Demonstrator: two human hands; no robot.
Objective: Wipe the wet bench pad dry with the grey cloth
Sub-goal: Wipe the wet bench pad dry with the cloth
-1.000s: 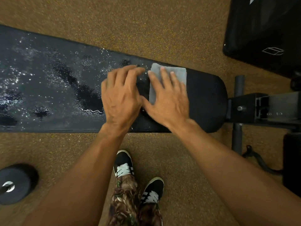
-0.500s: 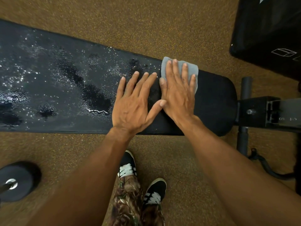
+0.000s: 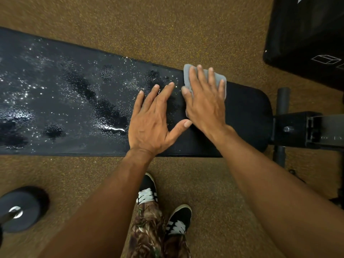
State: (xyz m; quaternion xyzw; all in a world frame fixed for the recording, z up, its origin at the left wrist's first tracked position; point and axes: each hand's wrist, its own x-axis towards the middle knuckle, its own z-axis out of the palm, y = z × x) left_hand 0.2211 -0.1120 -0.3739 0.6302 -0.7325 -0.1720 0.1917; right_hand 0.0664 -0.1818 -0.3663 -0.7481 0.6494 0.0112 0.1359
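A long black bench pad (image 3: 247, 116) runs across the view, beaded with water over its left and middle parts and matte at its right end. The grey cloth (image 3: 187, 73) lies folded near the pad's far edge. My right hand (image 3: 204, 101) presses flat on top of it, fingers spread, and covers most of it. Just left of it, my left hand (image 3: 152, 120) rests flat on the pad with its fingers apart, holding nothing; its thumb reaches towards my right hand.
The bench frame (image 3: 305, 129) and a crossbar post (image 3: 282, 127) stick out to the right. A black box (image 3: 307, 34) stands at the upper right. A dumbbell (image 3: 20, 209) lies on the brown speckled floor at lower left. My feet (image 3: 162, 207) stand below the bench.
My right hand has pushed the cloth from the pad's middle to its far edge. My left hand has opened out flat and slid a little nearer to me.
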